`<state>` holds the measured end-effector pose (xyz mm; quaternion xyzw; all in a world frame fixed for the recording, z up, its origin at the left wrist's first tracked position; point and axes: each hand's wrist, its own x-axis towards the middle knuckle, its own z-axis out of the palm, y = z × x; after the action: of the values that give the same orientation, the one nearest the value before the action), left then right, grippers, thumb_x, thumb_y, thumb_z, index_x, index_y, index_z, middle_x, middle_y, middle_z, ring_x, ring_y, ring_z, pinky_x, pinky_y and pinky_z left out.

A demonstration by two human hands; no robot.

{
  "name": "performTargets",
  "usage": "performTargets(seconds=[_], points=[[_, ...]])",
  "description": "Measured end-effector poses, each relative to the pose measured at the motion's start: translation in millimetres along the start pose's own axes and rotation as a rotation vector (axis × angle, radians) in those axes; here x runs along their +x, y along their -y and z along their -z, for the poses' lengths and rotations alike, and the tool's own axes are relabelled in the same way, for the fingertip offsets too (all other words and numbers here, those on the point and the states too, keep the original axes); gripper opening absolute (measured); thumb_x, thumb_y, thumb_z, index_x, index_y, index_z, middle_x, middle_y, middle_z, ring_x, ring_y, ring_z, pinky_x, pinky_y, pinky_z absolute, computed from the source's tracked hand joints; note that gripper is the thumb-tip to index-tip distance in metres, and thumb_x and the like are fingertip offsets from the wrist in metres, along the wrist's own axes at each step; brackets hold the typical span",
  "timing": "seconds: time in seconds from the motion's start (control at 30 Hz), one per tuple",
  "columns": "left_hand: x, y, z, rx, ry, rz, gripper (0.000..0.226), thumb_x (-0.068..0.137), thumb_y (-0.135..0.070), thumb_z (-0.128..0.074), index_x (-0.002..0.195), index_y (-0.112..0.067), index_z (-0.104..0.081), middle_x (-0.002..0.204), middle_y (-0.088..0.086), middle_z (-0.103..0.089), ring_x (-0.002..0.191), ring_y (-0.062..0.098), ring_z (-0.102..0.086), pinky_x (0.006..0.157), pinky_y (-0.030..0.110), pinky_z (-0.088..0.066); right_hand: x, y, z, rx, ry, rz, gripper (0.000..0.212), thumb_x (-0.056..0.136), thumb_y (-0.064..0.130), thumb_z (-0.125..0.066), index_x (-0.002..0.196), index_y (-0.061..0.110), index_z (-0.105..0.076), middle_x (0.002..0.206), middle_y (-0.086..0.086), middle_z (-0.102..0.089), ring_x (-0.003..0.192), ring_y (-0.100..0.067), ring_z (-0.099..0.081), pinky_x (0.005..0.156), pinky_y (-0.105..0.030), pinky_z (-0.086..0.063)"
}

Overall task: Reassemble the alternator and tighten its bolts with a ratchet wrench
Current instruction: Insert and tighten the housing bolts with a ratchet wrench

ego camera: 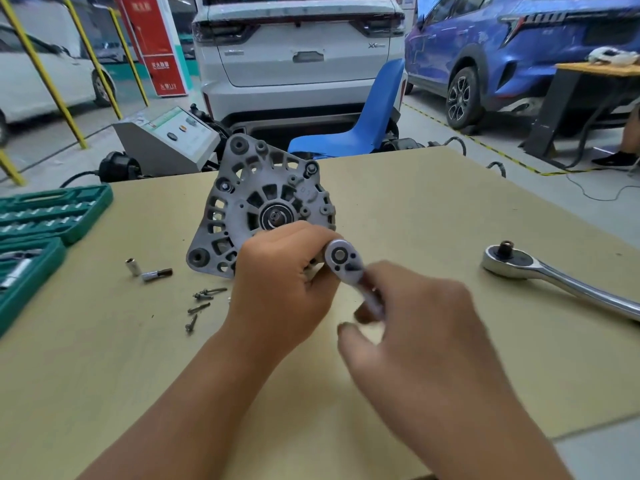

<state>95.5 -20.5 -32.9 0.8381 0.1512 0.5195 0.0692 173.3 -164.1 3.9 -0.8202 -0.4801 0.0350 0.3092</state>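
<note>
I have the alternator (263, 206) propped on edge on the surface (433, 209). My left hand (280, 289) pinches the small ratchet (346, 259) head at its lower edge; my right hand (415, 320) curls round the handle. A slipped socket could tip it onto the loose bolts (202, 301) just below-left.
</note>
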Motion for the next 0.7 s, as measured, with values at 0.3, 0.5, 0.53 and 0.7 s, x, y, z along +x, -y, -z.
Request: performTargets(seconds=[0.3,0.5,0.53,0.7], points=[[3.0,1.9,1.8,0.000,0.031,0.003,0.009,0.084,0.002,-0.081,0.079,-0.005,-0.076,0.065,-0.001,-0.065,0.056,0.011,-0.050,0.053,0.022,-0.040,21.5,-24.6,26.9,-0.100,-0.369,-0.077,0.024,0.071,0.030,-0.064,0.093,0.030,-0.074,0.075,0.010,-0.070,0.071,-0.016,-0.049,0.110,-0.061,-0.037],[0.8,1.1,2.4,-0.010,0.023,0.012,0.018,0.072,0.013,-0.083,0.077,-0.003,-0.076,0.070,0.003,-0.072,0.061,0.020,-0.066,0.054,0.038,-0.051,-5.5,2.4,-4.0,0.082,0.127,0.025,0.019,0.067,0.040,-0.054,0.081,0.028,-0.052,0.069,0.005,-0.062,0.063,-0.019,-0.058,0.062,-0.041,-0.053],[1.4,1.7,3.2,-0.016,0.035,0.008,0.017,0.073,0.011,-0.083,0.078,-0.003,-0.077,0.071,0.003,-0.072,0.061,0.020,-0.066,0.054,0.037,-0.051,-2.2,-3.5,-3.6,0.069,0.073,0.024,0.018,0.066,0.036,-0.055,0.083,0.029,-0.057,0.071,0.005,-0.064,0.064,-0.021,-0.059,0.064,-0.041,-0.053],[4.6,3.4,4.0,0.021,0.068,0.002,0.012,0.079,0.003,-0.087,0.079,-0.004,-0.077,0.065,-0.002,-0.066,0.055,0.009,-0.051,0.052,0.022,-0.042,16.9,-26.6,22.9,-0.013,-0.432,-0.091,0.037,0.072,0.016,-0.073,0.106,0.031,-0.075,0.089,0.008,-0.072,0.086,-0.026,-0.060,0.103,-0.062,-0.044]])
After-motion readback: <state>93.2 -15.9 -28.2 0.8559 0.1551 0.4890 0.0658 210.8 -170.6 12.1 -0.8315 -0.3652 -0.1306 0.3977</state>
